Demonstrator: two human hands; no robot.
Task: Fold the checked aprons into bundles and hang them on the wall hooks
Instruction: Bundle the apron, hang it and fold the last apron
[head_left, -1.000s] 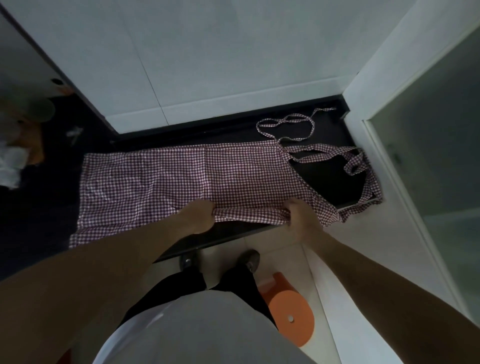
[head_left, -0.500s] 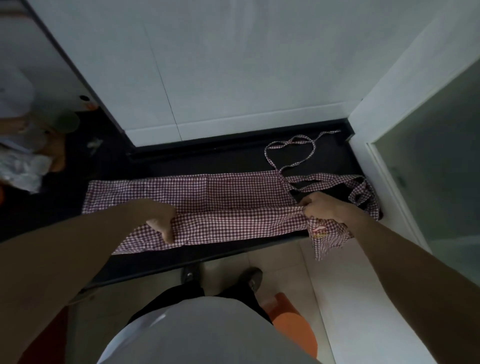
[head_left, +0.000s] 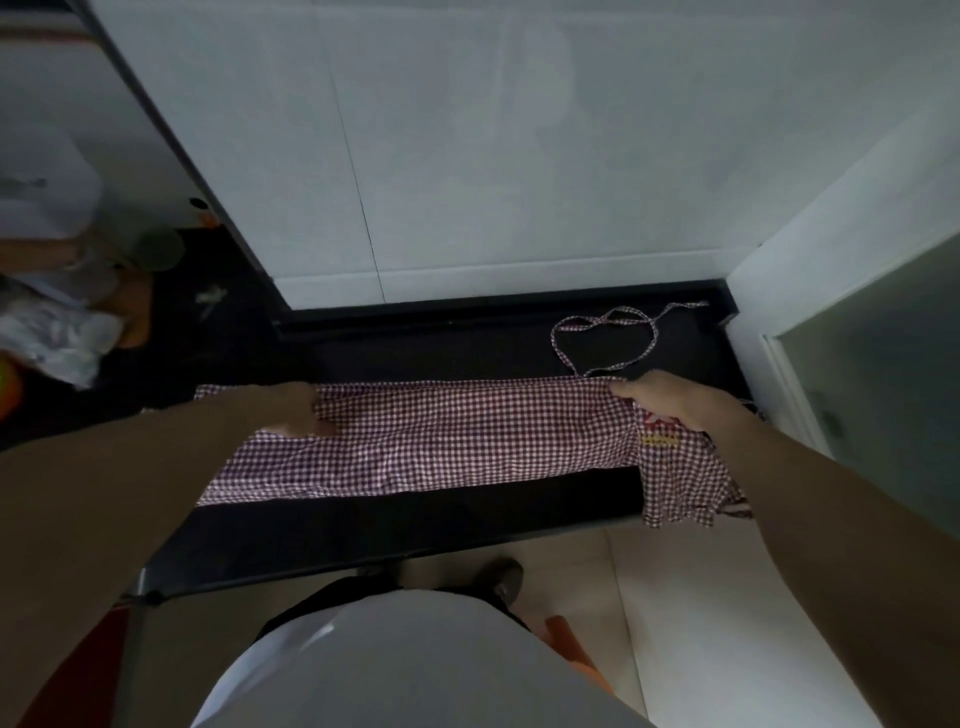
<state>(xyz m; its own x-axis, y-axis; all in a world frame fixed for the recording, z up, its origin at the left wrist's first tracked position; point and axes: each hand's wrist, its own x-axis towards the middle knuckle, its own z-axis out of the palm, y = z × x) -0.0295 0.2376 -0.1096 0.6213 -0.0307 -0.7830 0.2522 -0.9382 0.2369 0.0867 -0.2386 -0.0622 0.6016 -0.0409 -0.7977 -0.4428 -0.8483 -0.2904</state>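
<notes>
Folding is only partly done: the checked apron (head_left: 441, 441) lies as a long narrow band on the black bench (head_left: 415, 525), its bib end drooping over the bench's front edge; bundling and hanging remain. Left hand (head_left: 298, 410) presses the band's left part, fingers bent. Right hand (head_left: 670, 402) grips the band's far corner beside the loose strap (head_left: 605, 338).

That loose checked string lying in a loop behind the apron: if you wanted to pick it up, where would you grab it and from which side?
Probably best at the bare top of the strap loop, coming straight down from above. It lies flat on the dark counter, with open counter inside and around it, so fingers can pinch it there. Its near end runs under the right hand holding the folded apron.
</notes>
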